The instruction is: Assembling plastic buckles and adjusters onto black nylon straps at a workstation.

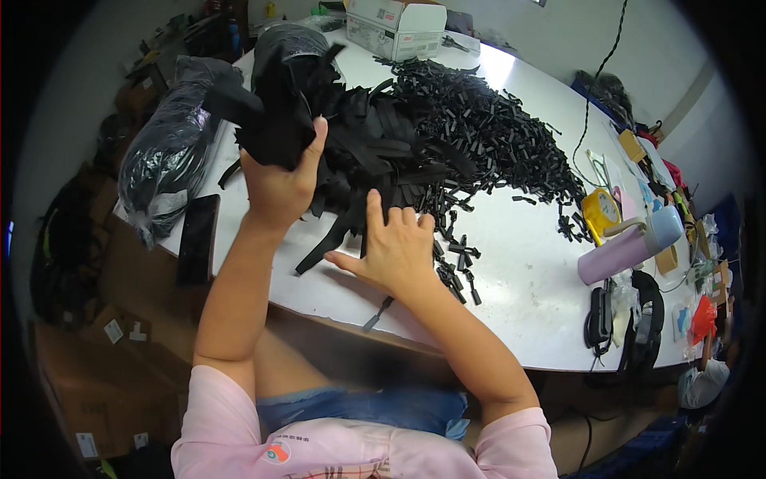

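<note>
My left hand (279, 182) is closed round a bunch of black fabric strips (279, 132), lifted above the table with the thumb pointing up. My right hand (391, 249) lies palm down at the near edge of a pile of black strips (375, 140), its thumb and index finger spread apart; nothing shows in its grasp. Several small black pieces that look like zipper pulls (459, 255) lie beside its fingers. A large heap of the same small pieces (487, 120) spreads behind and to the right. One loose pull (377, 314) rests at the table's near edge.
The white table (527, 263) holds a dark phone (199, 239) at left, near plastic-wrapped black bundles (171, 148). A white box (395, 28) stands at the back. To the right are a pink bottle (622, 251), yellow tape (600, 211) and a black strap (642, 319).
</note>
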The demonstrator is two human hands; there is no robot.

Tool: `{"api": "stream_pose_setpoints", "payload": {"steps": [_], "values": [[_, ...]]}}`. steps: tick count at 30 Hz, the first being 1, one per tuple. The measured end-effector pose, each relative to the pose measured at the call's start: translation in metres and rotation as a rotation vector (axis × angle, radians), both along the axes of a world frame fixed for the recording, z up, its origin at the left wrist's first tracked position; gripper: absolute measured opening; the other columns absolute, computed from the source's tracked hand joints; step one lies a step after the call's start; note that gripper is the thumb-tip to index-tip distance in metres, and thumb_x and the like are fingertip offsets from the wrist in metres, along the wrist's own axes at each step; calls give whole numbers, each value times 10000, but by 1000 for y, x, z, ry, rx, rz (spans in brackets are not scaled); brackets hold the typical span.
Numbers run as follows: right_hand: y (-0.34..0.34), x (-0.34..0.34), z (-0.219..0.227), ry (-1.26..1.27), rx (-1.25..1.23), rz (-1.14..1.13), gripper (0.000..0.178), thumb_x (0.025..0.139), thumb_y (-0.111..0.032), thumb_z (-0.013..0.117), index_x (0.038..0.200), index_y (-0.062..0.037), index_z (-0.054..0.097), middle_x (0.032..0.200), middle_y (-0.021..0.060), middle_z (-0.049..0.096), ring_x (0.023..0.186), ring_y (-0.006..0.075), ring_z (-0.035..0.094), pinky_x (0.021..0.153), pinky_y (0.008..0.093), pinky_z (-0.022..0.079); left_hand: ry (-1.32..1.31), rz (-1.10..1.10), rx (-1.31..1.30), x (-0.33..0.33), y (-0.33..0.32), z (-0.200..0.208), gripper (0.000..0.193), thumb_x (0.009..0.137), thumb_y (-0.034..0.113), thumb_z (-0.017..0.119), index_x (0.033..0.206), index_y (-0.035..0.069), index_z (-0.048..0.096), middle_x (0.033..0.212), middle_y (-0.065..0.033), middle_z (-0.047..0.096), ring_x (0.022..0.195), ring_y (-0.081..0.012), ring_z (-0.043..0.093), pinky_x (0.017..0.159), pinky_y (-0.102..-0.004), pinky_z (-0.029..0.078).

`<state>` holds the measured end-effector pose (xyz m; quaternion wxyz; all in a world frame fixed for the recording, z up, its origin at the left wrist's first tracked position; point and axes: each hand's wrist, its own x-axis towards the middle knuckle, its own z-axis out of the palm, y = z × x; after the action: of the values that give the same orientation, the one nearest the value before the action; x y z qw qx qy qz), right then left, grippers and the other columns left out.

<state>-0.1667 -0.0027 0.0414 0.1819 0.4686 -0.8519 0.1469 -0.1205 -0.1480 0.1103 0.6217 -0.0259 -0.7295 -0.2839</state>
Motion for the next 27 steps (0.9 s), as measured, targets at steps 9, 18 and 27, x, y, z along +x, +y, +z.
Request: {"api": "stream_pose_setpoints", "payload": {"steps": [9,18,27], "values": [[-36,17,-6,18,176,-156,891,596,-585,568,1173,63,367,668,166,543,696,273,549,811,513,307,0,80,-118,5,4,-36,91,710,-12,591,624,-10,562,528,-71,557,433,-156,526,427,-212,364],[-3,-12,-33,14,-115,14,515,625,-25,516,1115,79,397,681,139,538,667,279,533,750,350,385,-84,-23,-176,27,22,-62,136,594,35,639,727,21,612,697,-51,611,628,-185,596,606,-264,452],[53,-59,20,-1117,-516,88,255,697,27,539,947,62,578,782,58,601,667,99,538,611,206,431,-248,-5,-435,15,61,-75,463,613,153,683,1014,9,501,722,-74,563,587,-228,550,552,-304,441]]}}
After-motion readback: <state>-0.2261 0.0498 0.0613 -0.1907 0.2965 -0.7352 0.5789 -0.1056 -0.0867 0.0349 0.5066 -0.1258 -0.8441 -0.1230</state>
